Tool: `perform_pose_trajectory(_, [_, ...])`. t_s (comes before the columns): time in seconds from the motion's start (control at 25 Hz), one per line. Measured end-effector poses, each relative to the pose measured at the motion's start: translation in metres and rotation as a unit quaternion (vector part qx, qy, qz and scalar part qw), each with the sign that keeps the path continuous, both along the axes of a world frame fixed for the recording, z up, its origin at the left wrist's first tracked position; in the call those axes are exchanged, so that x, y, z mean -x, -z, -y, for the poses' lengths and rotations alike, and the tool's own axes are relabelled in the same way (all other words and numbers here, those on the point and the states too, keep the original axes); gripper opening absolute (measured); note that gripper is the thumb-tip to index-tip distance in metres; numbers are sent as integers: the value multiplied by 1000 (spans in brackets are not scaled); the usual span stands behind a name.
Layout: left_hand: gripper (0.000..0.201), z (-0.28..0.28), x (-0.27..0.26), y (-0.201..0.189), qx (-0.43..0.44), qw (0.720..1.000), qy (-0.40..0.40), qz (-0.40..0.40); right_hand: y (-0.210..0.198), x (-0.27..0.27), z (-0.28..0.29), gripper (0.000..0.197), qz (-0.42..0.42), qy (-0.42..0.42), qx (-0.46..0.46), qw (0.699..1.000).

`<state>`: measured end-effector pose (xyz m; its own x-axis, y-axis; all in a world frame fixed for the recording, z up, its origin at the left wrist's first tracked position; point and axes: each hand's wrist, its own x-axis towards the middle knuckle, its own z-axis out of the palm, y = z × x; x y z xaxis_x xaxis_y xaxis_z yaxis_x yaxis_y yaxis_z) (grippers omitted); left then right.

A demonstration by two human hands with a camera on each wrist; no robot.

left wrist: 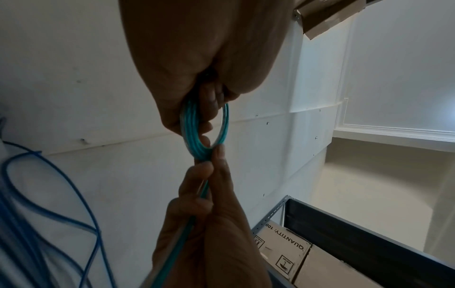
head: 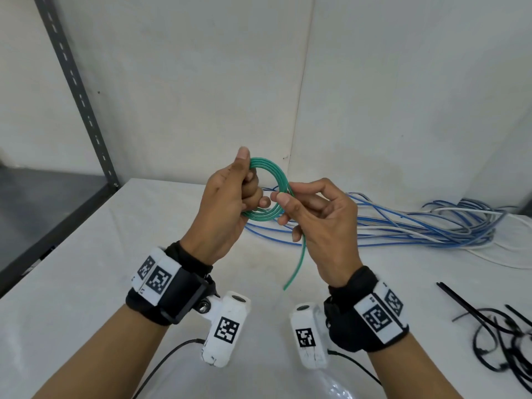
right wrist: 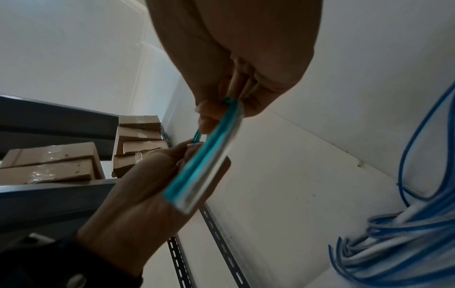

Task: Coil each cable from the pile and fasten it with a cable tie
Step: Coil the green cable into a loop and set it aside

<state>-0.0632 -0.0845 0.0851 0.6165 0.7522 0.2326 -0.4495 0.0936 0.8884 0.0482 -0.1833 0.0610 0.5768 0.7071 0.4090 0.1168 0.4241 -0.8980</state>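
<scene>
1. Both hands hold the green cable (head: 269,188) above the near table (head: 86,283): left hand (head: 227,205) grips the coil, right hand (head: 315,217) pinches its right side.
2. One loose tail (head: 296,263) hangs down from the right hand, toward the person.
3. Glossy, several loops, untied; cable ties (head: 489,329) lie near right, closer to the right hand.

A white-covered desk (head: 86,283) stands in a corner of plain white walls (head: 187,82). Off its left edge rises a grey slotted-metal shelving rack (head: 77,90), holding brown cardboard boxes (right wrist: 49,163).
</scene>
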Motion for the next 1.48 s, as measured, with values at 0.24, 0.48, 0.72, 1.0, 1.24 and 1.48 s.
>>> perform_pose_trajectory(0.24, [44,-9,7,-1,-44,983,82,-158,-10,-32,11,7,143,-5,26,989])
perform_pose_trajectory(0.48, [42,-1,8,0,-133,975,74,-164,-15,-42,15,9,181,16,38,983])
perform_pose_trajectory(0.72, [40,-9,6,2,-85,996,-4,-35,-4,-19,5,6,38,-17,28,999])
perform_pose_trajectory(1.0, [41,-5,1,5,-53,999,-9,-9,6,0,-3,10,-4,36,-23,999])
perform_pose_trajectory(1.24, [30,-17,19,0,-228,962,31,-145,-9,-32,10,9,127,6,22,992])
perform_pose_trajectory(1.48, [26,-23,32,-3,-265,932,79,-234,-13,-41,19,11,226,-40,104,968])
